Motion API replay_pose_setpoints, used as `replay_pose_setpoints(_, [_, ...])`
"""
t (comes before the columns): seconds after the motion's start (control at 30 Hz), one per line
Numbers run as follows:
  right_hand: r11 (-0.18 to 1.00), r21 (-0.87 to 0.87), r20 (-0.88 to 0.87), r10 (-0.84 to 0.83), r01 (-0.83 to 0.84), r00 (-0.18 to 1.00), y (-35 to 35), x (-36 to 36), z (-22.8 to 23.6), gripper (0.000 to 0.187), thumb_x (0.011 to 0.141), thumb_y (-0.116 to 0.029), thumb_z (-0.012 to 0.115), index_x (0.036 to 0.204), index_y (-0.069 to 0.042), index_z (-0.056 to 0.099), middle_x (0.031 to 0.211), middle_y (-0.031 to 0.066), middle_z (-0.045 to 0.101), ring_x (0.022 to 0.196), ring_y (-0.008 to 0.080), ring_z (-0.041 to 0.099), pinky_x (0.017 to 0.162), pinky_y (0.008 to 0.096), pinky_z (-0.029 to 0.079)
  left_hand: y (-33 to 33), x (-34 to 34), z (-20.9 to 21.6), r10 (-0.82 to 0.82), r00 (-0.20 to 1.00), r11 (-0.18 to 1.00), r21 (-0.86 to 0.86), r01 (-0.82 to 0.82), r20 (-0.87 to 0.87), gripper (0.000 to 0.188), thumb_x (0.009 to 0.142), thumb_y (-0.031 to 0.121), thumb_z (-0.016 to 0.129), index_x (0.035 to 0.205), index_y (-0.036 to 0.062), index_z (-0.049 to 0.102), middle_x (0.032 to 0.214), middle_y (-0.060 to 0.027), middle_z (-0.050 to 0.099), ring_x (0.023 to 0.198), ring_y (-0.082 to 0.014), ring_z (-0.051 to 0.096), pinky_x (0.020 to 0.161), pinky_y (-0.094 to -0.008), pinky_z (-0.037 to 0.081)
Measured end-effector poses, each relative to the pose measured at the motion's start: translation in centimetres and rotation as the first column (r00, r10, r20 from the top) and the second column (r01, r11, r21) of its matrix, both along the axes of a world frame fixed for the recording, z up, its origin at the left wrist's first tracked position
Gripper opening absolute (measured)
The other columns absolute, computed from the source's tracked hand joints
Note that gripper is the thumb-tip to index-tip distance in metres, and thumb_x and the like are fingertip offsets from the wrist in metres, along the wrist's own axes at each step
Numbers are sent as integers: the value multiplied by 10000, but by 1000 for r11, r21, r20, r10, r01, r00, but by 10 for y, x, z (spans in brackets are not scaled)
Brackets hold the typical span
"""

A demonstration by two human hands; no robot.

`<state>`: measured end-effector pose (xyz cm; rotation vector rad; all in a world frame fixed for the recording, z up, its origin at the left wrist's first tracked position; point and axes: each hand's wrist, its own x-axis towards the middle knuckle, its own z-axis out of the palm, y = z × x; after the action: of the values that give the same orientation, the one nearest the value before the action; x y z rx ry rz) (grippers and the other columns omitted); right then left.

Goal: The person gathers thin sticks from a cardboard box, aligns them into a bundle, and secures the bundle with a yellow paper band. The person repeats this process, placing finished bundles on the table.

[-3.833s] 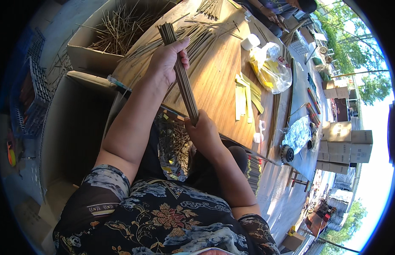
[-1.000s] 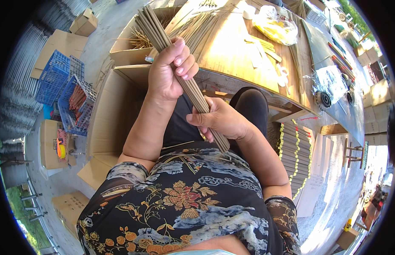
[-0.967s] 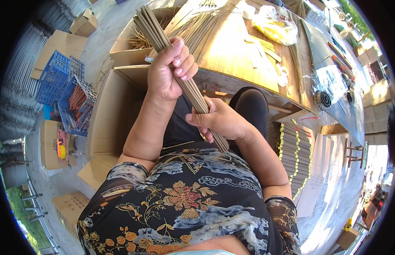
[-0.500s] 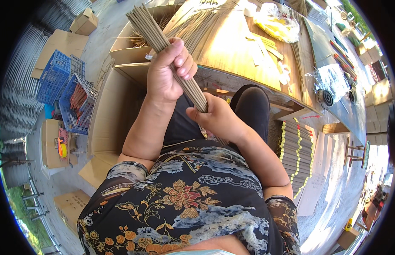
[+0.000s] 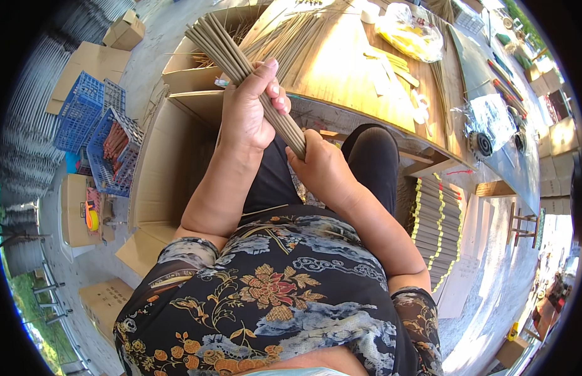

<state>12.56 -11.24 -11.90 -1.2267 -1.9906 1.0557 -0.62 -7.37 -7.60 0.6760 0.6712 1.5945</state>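
Note:
A bundle of thin brown incense sticks (image 5: 217, 49) slants from upper left down to the middle, above my lap. Its upper ends fan out slightly. My left hand (image 5: 248, 109) wraps around the bundle's middle, thumb lying over the sticks. My right hand (image 5: 322, 164) is closed around the lower end, which its fingers partly hide. Behind the bundle, more loose thin sticks (image 5: 297, 47) lie spread on the wooden table (image 5: 331, 75).
An open cardboard box (image 5: 172, 156) stands beside my left arm. Yellow strips (image 5: 391, 66) and a plastic bag (image 5: 408, 34) lie on the table. Tied stick bundles (image 5: 436, 232) are stacked at right below the table. Blue crates (image 5: 115, 150) stand at left.
My left hand has shifted slightly right and its fingers have loosened a little. My right hand has moved slightly to the right, still around the bundle's lower end.

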Motion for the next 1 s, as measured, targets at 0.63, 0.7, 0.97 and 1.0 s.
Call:
replay_pose_setpoints(0.63, [608,-596,-560,155,-525,814,1,10,22,216,807,-149,616,697,-45,463,513,17,483,379,83,448,357,217,371,5,-21,-2,-496,854,851,285,441,159,141,888,203,489,797,95,491,527,35,403,421,-82,384,411,-233,332])
replay_pose_setpoints(0.7, [505,-632,-637,92,-588,765,2,10,19,219,821,-116,594,663,-53,455,461,-5,433,350,71,421,325,215,353,5,-17,-4,-439,877,887,249,388,195,143,892,212,483,829,85,499,550,26,417,442,-84,394,426,-233,341])
replay_pose_setpoints(0.97, [304,-655,-738,-66,-691,671,2,12,16,265,819,-80,570,597,-61,426,457,-6,413,338,75,404,308,213,343,-1,-11,-8,-405,868,913,184,365,288,218,884,273,499,955,68,504,683,-28,494,589,-124,474,535,-254,397])
replay_pose_setpoints(1.0, [297,-651,-747,-87,-699,659,2,12,16,269,818,-76,567,592,-61,422,458,-5,413,336,74,401,308,213,344,-2,-9,-9,-428,867,900,216,380,256,241,892,277,485,988,55,485,684,-26,483,579,-117,467,532,-246,395])
